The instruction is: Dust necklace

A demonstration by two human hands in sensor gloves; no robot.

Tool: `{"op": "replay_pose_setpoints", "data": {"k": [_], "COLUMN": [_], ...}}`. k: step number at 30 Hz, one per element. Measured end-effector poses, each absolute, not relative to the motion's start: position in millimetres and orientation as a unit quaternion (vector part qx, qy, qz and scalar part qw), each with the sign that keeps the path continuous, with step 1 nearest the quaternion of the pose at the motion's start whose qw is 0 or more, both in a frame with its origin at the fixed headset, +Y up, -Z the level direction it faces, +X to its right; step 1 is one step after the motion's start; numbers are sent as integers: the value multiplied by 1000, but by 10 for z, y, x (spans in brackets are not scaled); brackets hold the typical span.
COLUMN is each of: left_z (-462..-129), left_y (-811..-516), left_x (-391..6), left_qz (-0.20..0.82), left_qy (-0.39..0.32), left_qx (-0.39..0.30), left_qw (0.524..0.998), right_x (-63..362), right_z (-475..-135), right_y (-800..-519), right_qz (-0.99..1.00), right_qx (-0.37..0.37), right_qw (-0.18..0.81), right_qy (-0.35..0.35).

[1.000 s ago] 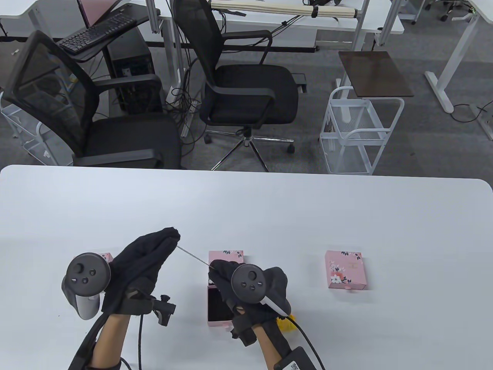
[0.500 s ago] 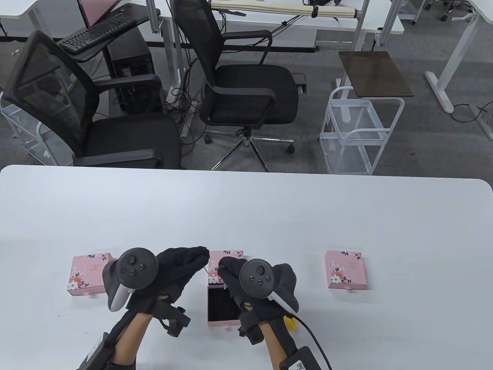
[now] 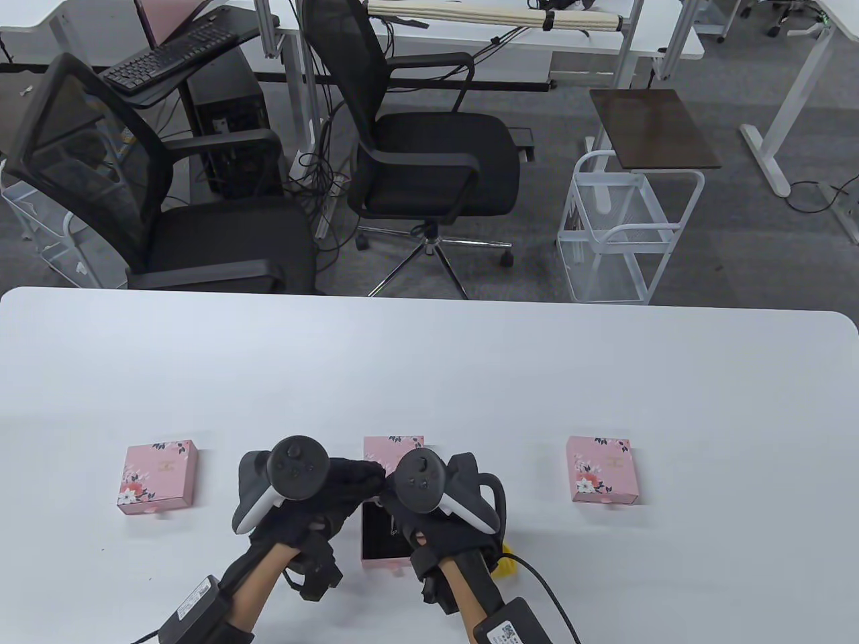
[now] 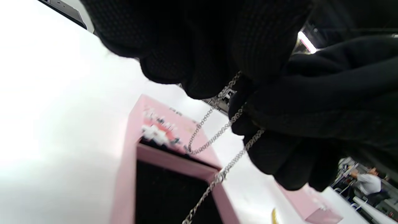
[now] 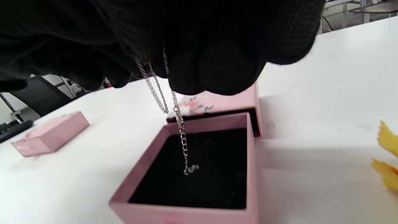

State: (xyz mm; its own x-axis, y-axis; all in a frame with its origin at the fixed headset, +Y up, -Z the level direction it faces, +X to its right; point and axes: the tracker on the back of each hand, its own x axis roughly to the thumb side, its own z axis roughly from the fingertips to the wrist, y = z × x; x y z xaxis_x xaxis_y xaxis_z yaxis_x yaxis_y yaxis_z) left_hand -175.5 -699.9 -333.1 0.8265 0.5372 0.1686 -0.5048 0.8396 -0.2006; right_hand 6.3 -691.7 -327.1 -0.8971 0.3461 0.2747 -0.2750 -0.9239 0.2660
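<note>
Both hands meet just above the open pink box [image 3: 382,537] near the front edge of the white table [image 3: 470,362]; the left hand [image 3: 322,496] has its fingertips pinched on the silver necklace [image 5: 180,127], and the right hand [image 3: 429,523] pinches the same chain right beside it, the two gloves touching; from the fingers the chain hangs in loops down into the box, its lower end resting on the black lining; the box's lid [image 3: 393,448] lies just behind it; a closed pink box [image 3: 158,476] sits to the left of the open one, another closed box [image 3: 604,469] well to its right; something yellow [image 3: 504,562] pokes out just right of the open box, by the right wrist
</note>
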Motion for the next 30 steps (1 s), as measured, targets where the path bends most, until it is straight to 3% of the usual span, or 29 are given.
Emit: {"op": "replay_pose_setpoints", "data": {"k": [9,21,30], "left_z": [-3339,-3279,-3317], "left_y": [-7160,-7249,-7227], "left_x": [-1634,-1432,-1498], "left_qz": [204,71,111], "left_qy": [-122,-168,-180], "left_qx": [-95,-89,-99], "left_qw": [967,979,972], "right_x": [62,97,88], "right_z": [-3318,-3291,-3059], "right_y": [-7071,-6972,-6772], "right_qz": [969,973,972], "right_qx": [144,137,163], "right_qw": [120,96,105], "right_qy": [163,159,137]}}
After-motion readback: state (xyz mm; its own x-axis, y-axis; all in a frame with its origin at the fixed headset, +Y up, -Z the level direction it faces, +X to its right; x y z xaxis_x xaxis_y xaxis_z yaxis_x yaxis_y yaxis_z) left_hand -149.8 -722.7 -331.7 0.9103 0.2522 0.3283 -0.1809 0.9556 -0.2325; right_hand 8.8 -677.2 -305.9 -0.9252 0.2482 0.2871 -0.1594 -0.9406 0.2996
